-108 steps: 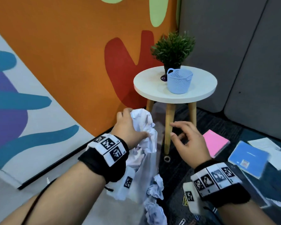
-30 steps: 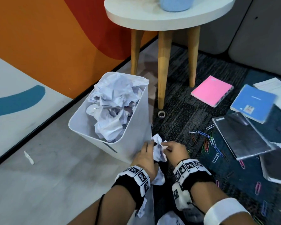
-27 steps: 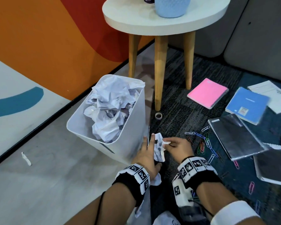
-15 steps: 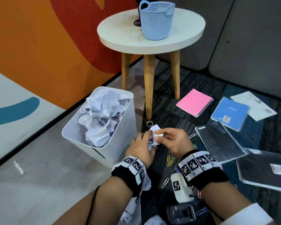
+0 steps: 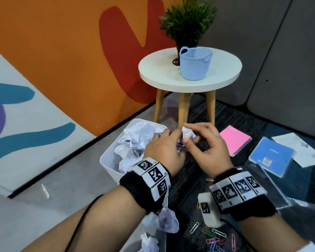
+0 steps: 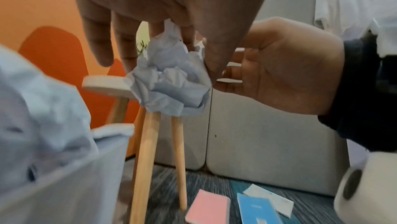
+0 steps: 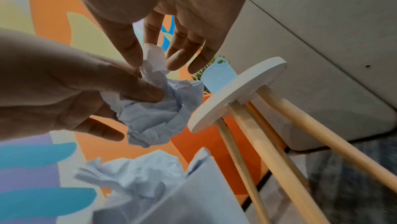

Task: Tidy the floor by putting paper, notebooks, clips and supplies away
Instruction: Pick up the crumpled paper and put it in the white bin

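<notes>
A crumpled white paper ball [image 5: 188, 135] hangs between both hands, just above the right rim of the white bin [image 5: 106, 161]. My left hand [image 5: 168, 140] grips the ball from the left, with its thumb across the paper in the right wrist view. My right hand [image 5: 186, 133] pinches the ball's upper tip between thumb and forefinger, the other fingers spread loosely. The bin is heaped with crumpled paper [image 5: 135, 140]. The left wrist view shows the ball [image 6: 169, 85] under my curled left fingers. The right wrist view shows the ball [image 7: 154, 117] over the bin's paper heap.
Two more paper balls [image 5: 166, 222] lie on the floor under my left wrist. Coloured paper clips [image 5: 213, 237] are scattered on the carpet. A pink notebook [image 5: 236, 139], a blue notebook [image 5: 271, 157] and a white sheet [image 5: 298, 150] lie to the right. A blue basket [image 5: 195, 64] stands on the round table [image 5: 162, 77].
Both hands took a paper ball from the floor beside the bin and have raised it to the bin's rim. The head view has tilted up.
</notes>
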{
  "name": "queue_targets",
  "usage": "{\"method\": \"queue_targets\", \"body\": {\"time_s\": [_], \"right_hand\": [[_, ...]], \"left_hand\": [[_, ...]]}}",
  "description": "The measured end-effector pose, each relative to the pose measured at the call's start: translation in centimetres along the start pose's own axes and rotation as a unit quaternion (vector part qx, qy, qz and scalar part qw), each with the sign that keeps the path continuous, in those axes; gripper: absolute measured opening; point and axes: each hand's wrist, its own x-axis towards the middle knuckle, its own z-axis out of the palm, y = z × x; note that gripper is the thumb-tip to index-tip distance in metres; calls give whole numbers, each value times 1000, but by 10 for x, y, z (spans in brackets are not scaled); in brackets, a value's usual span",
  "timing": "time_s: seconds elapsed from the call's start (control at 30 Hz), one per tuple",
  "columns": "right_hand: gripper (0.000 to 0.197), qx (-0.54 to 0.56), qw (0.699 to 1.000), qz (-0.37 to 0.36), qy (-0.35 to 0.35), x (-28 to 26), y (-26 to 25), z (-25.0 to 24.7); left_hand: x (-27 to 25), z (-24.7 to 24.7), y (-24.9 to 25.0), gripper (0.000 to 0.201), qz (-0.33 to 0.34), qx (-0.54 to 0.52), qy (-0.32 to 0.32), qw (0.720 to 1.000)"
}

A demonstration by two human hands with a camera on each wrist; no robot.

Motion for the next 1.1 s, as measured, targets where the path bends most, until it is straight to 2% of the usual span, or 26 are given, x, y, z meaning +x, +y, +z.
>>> {"method": "queue_targets", "body": {"time_s": [0.17,0.27,0.37,0.47,0.63,0.73,0.87,0.93,1.1], "right_hand": [[27,25,998,-23,-46,22,-28,26],[23,28,994,-11,-107,27,-37,49],[18,23,987,0,-159,25,-41,73],[14,-32,970,15,-242,18,-44,92],[16,-145,934,-9,-326,9,-43,113],[23,-203,914,1,-350,3,-40,120],[21,-259,889,-1,-377,0,-37,120],[21,-276,878,4,-391,1,-33,120],[24,-290,866,27,-406,-3,-18,122]], "left_hand": [[2,-53,-25,35,-10,96,26,995],[-4,-74,-49,37,-35,133,6,990],[-13,-80,-77,39,-55,119,-26,991],[-22,-76,-102,42,-76,91,-59,991],[-29,-61,-133,35,-70,189,-117,972],[-29,-60,-139,46,-43,229,-113,966],[-20,-65,-144,57,-85,125,-155,976],[-15,-65,-146,49,-87,104,-148,980],[-9,-52,-143,18,-62,136,-139,979]]}}
